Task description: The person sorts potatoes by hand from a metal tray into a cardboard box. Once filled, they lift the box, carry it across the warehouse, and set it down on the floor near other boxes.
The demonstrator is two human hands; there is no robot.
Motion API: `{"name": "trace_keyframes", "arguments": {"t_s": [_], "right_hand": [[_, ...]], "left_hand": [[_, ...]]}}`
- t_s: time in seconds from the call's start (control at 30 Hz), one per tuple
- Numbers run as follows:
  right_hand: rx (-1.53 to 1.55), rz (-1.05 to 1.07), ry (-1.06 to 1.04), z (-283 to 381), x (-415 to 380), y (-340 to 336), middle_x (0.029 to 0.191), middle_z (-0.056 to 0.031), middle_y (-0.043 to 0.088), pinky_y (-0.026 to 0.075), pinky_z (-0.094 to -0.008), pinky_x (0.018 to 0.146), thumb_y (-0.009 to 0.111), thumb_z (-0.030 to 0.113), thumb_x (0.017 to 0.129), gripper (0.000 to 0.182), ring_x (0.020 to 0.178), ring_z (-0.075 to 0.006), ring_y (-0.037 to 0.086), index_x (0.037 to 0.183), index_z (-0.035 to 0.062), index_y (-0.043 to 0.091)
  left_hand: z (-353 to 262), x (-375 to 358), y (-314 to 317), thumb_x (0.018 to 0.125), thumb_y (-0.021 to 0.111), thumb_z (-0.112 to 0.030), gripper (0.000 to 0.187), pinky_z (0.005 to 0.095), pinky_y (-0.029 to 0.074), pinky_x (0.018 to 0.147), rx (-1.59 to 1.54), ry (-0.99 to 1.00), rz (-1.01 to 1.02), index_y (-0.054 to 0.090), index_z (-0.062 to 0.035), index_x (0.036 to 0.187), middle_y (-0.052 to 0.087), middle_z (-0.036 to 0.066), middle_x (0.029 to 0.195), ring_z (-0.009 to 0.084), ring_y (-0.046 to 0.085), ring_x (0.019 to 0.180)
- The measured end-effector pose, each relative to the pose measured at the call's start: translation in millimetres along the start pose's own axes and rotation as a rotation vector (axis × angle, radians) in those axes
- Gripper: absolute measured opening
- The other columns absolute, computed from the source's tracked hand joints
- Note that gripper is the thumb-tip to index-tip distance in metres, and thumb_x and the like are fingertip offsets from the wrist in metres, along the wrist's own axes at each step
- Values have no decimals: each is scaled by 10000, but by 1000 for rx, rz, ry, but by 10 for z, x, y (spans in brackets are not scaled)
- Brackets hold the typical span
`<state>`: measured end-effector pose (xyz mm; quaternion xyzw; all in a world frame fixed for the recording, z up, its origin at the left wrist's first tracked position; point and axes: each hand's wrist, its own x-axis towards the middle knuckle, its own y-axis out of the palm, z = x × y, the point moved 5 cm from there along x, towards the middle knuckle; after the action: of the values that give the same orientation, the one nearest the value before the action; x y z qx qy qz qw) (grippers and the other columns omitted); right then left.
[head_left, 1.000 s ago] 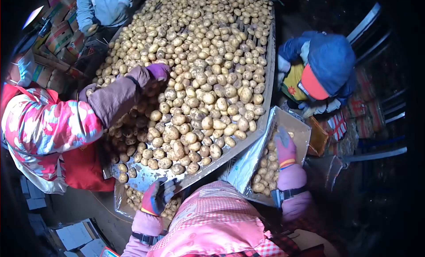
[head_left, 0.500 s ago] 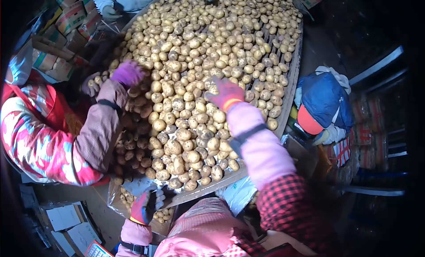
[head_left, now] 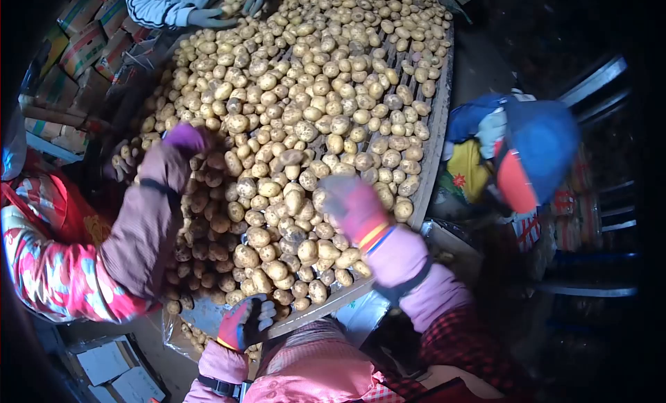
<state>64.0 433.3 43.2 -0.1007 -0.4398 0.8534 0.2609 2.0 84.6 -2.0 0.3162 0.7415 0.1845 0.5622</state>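
Observation:
My right hand [head_left: 355, 207], in a pink glove with grey fingertips, hovers over the near right part of a heap of potatoes [head_left: 305, 131]; motion smears its fingers. My left hand [head_left: 248, 322], in a red and blue glove with dark grey fingers, rests at the front edge of the slatted sorting table [head_left: 326, 307]. Its fingers are spread a little and point right, beside the nearest potatoes. The potatoes are yellowish, many with dark soil on them, and cover most of the table.
On the left, a co-worker's purple-gloved hand [head_left: 186, 139] reaches into the potatoes. Another person's grey-gloved hand [head_left: 211, 18] is at the far edge. A person in a blue and red cap [head_left: 538, 149] is on the right. Cardboard boxes [head_left: 83, 49] are stacked at the back left.
My right hand has come nearer to me over the potatoes. My left hand has shifted slightly right along the front edge. The view has turned, and the far co-worker's hands show more fully.

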Motion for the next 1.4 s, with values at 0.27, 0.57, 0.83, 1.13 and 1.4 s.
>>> {"name": "trace_keyframes", "arguments": {"t_s": [0.27,0.57,0.83,1.13,1.4], "right_hand": [[-867,-14,53,-1362,1388,-237,1219,-36,572,456,-430,884,513,144,845,387,1127,-256,533,1224,213,557],[-932,65,140,-1408,1577,-341,1222,-62,584,417,-430,940,635,228,816,440,1168,-254,524,1246,230,545],[-63,54,248,-1000,1922,-324,1240,-172,555,437,-394,959,685,497,725,584,1135,-316,552,1192,160,589],[-366,284,451,-614,2049,34,1423,-183,399,351,-395,1065,650,662,682,854,1292,-324,421,1376,198,467],[33,358,283,-727,1941,107,1309,-228,512,391,-378,1031,710,603,670,841,1190,-318,523,1301,74,534]], "left_hand": [[-101,-7,71,958,505,-218,431,379,489,828,57,12,-16,457,59,1285,579,190,1162,283,589,1011],[-131,-1,166,966,485,-240,445,382,500,875,127,62,-69,455,36,1313,593,171,1189,276,606,1046],[-125,-44,94,960,494,-250,480,385,486,907,152,40,-33,426,37,1339,578,179,1218,277,586,1090],[16,-56,146,962,497,-281,478,374,483,894,127,55,-42,437,13,1334,582,161,1207,261,584,1082],[49,-58,241,965,497,-266,460,343,480,887,88,84,-42,452,12,1328,596,150,1172,237,589,1053]]}}
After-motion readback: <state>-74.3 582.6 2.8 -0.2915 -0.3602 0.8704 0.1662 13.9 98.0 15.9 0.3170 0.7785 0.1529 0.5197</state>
